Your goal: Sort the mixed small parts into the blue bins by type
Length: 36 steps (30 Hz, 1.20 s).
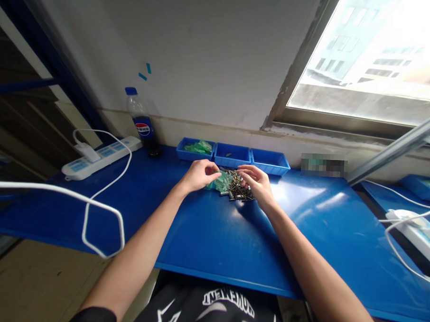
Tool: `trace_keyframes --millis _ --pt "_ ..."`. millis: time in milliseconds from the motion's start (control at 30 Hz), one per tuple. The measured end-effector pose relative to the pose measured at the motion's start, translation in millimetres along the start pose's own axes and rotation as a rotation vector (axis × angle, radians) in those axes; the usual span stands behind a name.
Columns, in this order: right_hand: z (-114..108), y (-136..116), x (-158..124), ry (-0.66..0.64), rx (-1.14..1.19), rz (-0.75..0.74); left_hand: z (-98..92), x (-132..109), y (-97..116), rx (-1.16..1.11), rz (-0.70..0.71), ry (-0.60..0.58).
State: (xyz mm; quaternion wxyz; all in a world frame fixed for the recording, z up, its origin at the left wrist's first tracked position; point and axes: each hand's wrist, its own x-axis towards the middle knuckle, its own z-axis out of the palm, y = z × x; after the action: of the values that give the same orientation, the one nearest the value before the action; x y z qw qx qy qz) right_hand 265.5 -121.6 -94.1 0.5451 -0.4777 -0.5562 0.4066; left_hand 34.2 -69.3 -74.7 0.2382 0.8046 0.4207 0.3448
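Note:
On the blue table lies a heap of small metal pin-like parts (239, 189), dark, silver and brassy. Several small green plastic bags (222, 182) lie against the heap's left side. Over these bags, my left hand (200, 174) has its thumb and fingertips pinched together; what they hold, if anything, is too small to make out. Bent over the right side of the heap, my right hand (258, 183) has its thumb close to its curved fingers. Anything between those fingertips is likewise too small to name. Part of the heap is hidden behind my right hand.
Behind the heap stand a blue bin with green bags (189, 156), a middle bin (232, 162) with a small piece inside, and a right bin (270, 170). A cola bottle (144, 124), power strip (104, 157) and looping white cable (121, 223) are at left.

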Motion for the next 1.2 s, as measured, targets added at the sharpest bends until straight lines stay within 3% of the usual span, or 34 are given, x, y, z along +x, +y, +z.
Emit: trace_keyframes --millis 267,400,533,667,867,1067,1200 --pt "7 -1 -2 -0.015 -0.097 -0.040 3.1 1 0 -0.072 -0.009 0.057" --pt "8 2 -3 -0.008 -0.126 -0.051 -1.8 -1 4 0.083 0.026 0.184" --pt "11 0 -6 0.055 -0.150 -0.097 -4.3 -3 13 0.201 0.149 0.358" --pt "12 -7 -7 0.066 -0.147 -0.134 1.5 -2 27 -0.098 0.145 0.453" --pt "12 -13 -9 -0.116 0.070 0.025 16.0 -3 36 -0.497 0.024 0.339" --pt "9 -14 -9 -0.031 0.091 -0.001 19.4 -3 28 -0.678 -0.145 0.072" --pt "10 -13 -12 -0.038 0.063 -0.009 18.0 -1 23 -0.699 -0.132 0.051"
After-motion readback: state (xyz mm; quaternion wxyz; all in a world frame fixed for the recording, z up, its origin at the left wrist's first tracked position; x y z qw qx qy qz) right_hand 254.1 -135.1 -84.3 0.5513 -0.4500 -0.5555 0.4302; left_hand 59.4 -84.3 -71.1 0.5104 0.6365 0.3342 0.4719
